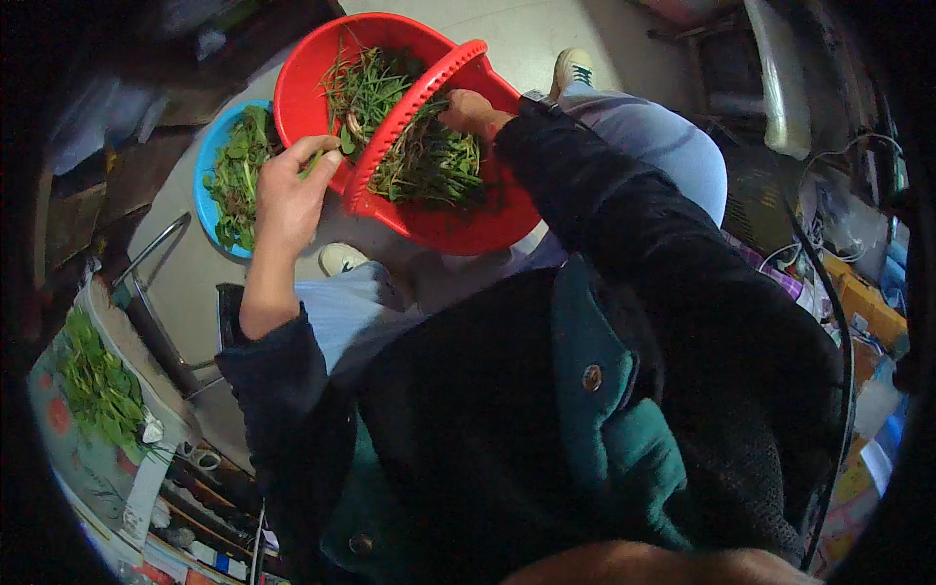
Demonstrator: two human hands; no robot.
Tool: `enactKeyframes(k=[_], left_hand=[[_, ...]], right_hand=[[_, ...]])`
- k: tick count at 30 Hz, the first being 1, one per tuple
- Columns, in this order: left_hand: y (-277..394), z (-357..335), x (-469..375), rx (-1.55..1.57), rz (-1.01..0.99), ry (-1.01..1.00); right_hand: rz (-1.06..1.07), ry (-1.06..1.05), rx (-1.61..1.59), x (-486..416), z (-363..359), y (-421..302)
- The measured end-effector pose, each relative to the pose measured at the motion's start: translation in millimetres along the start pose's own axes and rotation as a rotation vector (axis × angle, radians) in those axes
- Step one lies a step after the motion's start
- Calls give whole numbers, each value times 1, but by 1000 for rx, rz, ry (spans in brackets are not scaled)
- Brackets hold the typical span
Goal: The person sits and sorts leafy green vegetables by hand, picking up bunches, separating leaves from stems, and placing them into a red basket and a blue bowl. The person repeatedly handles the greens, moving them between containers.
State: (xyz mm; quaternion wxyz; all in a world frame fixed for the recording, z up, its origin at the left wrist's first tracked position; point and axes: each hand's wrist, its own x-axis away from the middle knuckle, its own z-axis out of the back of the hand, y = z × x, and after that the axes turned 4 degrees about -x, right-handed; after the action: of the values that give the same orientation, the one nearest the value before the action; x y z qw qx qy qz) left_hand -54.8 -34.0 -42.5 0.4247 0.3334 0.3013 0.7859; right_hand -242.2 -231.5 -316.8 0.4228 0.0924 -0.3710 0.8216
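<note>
A red plastic basket (296,80) with an arched red handle (417,110) stands on the floor before me. Loose leafy greens (439,164), with thin stems and some brownish roots, lie inside it. My left hand (289,194) is at the basket's left rim, pinching a small green sprig (313,167) between thumb and fingers. Beyond the handle, my right hand (468,111) reaches in over the right side. Its fingertips are among the greens and partly hidden, so its grip is unclear. Close to my left hand, a blue basin (207,157) holds leafy greens (245,172) with longer stems.
On a patterned surface (55,395) at the left lies a bunch of leafy greens (102,380). A metal tube frame (153,292) stands between it and the blue basin. At right, a black cable (841,329) runs past cluttered goods and a yellow-orange box (863,300).
</note>
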Motion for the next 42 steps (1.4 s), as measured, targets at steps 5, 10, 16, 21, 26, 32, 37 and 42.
enactKeyframes(k=[5, 10, 16, 21, 26, 32, 37, 42], left_hand=[[7, 8, -8, 220, 152, 146], [13, 16, 0, 233, 238, 241], [7, 25, 5, 467, 274, 320], [4, 34, 11, 485, 273, 324], [1, 41, 11, 460, 285, 330], [5, 39, 8, 586, 157, 391], [5, 36, 7, 520, 161, 448], [8, 32, 15, 585, -5, 449]], right_hand=[[-49, 179, -20, -24, -24, 1], [140, 282, -463, -28, -39, -21], [-62, -48, -407, -23, -61, -52], [134, -222, -77, -31, -86, -43], [173, -264, -31, -24, -78, -45], [243, -104, -33, 1, 9, -82], [393, -227, 305, 89, 3, -53], [363, -632, 412, 110, -17, 10]])
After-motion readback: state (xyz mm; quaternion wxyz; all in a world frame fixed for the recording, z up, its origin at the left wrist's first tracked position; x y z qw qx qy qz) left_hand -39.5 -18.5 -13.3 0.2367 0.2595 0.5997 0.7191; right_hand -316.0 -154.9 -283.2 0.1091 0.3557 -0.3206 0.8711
